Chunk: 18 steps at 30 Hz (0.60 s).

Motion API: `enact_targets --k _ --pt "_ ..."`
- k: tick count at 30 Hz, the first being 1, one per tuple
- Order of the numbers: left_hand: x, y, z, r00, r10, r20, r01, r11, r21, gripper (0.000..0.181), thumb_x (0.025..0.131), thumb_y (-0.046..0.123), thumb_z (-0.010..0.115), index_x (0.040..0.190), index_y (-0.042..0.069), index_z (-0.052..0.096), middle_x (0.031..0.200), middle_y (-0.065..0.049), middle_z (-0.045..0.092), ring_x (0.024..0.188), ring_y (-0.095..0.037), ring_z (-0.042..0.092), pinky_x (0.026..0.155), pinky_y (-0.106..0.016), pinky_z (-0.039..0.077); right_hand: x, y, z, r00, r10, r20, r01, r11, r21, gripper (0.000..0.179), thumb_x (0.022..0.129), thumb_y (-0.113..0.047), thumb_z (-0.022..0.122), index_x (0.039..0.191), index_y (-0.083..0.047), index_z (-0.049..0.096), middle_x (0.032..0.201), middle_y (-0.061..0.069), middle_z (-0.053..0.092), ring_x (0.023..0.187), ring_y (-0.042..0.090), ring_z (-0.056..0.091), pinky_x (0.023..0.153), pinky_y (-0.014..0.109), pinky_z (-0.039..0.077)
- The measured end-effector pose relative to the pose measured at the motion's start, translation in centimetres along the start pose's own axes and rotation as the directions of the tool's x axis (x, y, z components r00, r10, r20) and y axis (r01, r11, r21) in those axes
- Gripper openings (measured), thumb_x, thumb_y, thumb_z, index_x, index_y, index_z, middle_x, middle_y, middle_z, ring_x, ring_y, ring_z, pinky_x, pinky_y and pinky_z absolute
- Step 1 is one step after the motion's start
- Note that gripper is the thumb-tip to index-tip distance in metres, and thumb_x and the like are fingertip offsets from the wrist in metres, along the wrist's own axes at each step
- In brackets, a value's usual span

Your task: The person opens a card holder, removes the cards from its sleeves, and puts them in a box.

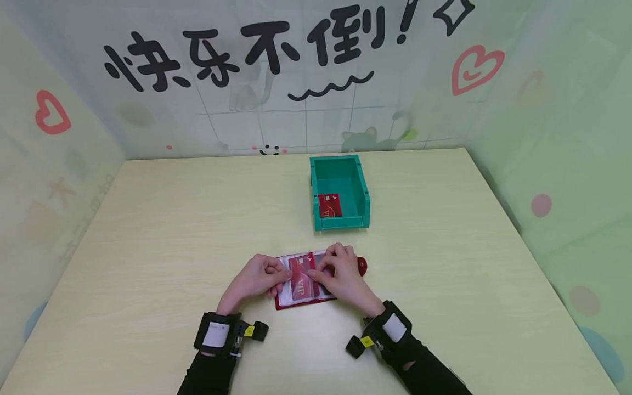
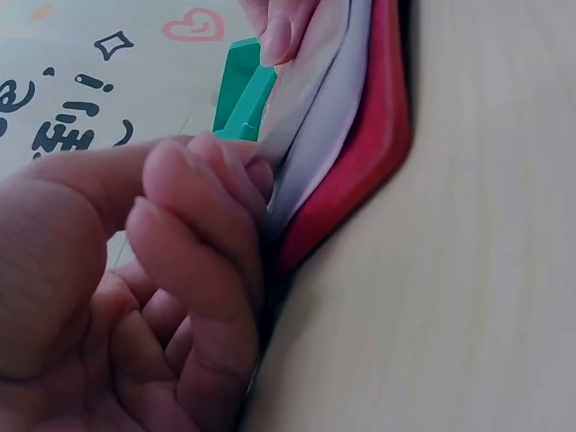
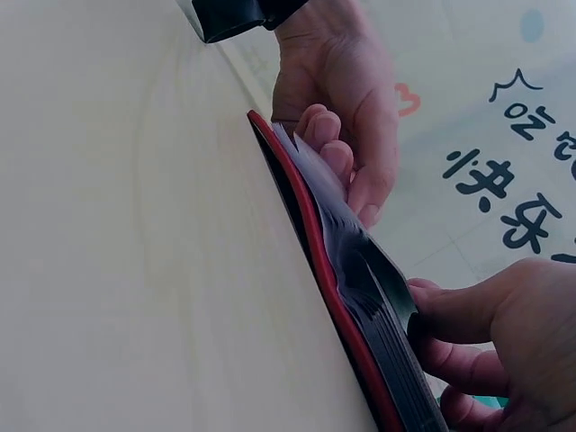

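An open card holder [image 1: 302, 303] with a red cover and clear sleeve pages lies on the table. A red card [image 1: 300, 280] with VIP lettering shows on its left page. My left hand [image 1: 259, 277] pinches the left edge of the pages between thumb and curled fingers; the left wrist view shows the sleeves [image 2: 335, 135] fanned above the red cover [image 2: 382, 108]. My right hand [image 1: 344, 277] is over the right half, its thumb near the card. In the right wrist view, its thumb and fingers pinch a dark-looking sleeve page [image 3: 389, 274]. The fingers hide part of the pages.
Behind the card holder stands a teal bin [image 1: 342, 223] with another red card [image 1: 329, 206] inside at its front left. A round red tab [image 1: 362, 266] sticks out at the holder's right. Printed wall sheets [image 1: 306, 99] border the table [image 1: 197, 219] at the back and sides.
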State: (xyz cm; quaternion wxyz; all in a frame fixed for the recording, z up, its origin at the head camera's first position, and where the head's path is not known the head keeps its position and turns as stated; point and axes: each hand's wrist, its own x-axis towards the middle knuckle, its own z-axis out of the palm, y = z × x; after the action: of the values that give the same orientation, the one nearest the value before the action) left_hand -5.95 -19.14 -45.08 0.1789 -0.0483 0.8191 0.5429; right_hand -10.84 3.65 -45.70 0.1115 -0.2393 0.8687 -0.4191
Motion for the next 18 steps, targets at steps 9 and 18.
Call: enact_targets --k 9,18 --pt "0.2 0.0 0.1 0.999 -0.025 -0.031 0.025 1.0 0.003 0.017 0.094 0.011 0.062 0.082 0.001 0.065 0.059 0.002 0.06 0.05 -0.009 0.053 0.049 -0.019 0.046 0.1 0.3 -0.6 0.999 0.028 0.029 -0.03 0.998 0.046 0.015 0.089 -0.023 0.077 0.081 -0.013 0.07 0.109 0.007 0.053 0.116 0.022 0.041 0.085 0.033 0.049" --pt "0.1 0.1 0.2 0.999 -0.018 -0.032 0.018 1.0 0.007 0.019 0.095 0.013 0.062 0.081 0.001 0.065 0.058 0.001 0.06 0.048 -0.01 0.054 0.048 -0.021 0.047 0.3 1.0 -1.2 0.997 0.049 0.051 -0.053 0.996 0.068 0.013 0.089 -0.022 0.076 0.081 -0.014 0.069 0.109 0.005 0.055 0.117 0.021 0.045 0.084 0.033 0.054"
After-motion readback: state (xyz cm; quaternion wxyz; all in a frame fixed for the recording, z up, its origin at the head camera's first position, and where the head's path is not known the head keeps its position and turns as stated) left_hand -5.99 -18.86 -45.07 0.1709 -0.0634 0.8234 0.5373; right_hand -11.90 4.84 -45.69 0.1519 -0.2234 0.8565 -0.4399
